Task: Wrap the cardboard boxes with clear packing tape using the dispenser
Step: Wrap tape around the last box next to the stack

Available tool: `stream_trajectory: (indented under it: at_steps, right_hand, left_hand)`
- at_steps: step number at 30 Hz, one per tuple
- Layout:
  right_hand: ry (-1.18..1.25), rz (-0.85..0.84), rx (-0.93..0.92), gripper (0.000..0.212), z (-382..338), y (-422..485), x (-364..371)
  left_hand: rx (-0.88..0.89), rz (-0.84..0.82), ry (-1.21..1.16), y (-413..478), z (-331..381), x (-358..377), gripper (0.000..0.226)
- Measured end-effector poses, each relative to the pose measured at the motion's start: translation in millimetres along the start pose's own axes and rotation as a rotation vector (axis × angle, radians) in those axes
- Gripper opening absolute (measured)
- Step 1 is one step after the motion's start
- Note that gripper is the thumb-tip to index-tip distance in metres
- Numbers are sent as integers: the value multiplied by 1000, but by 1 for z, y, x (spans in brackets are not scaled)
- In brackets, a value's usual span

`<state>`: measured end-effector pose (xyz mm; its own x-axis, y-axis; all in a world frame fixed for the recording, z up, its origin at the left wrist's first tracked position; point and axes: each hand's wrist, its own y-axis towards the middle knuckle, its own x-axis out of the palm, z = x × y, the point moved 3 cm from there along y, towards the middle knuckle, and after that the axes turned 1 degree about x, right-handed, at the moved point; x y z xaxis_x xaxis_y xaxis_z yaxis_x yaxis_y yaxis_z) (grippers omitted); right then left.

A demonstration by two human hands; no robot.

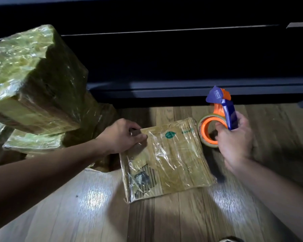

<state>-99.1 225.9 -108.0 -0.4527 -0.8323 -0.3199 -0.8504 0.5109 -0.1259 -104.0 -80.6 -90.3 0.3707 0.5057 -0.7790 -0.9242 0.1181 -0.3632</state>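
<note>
A flat cardboard box point(166, 159), covered in wrinkled clear tape and marked with a green leaf logo, lies on the wooden floor. My left hand point(122, 135) grips its far left corner, fingers curled over the edge. My right hand point(234, 140) holds the tape dispenser point(222, 109) by its blue handle, just right of the box. The dispenser's orange hub carries a roll of clear tape point(205, 135), and its blue and orange cutter head points up and away from me.
A tall stack of tape-wrapped boxes point(33, 84) stands at the left, with more wrapped boxes point(33, 142) at its foot. Dark furniture point(182, 67) runs along the back. Wooden floor point(164, 220) with bright light patches spreads in front of me.
</note>
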Motion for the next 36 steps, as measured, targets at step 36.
stream_trajectory:
  at_steps: [36]
  right_hand:
    - [-44, 34, 1, 46, 11, 7, -3]
  left_hand:
    - [910, 169, 608, -82, -16, 45, 59]
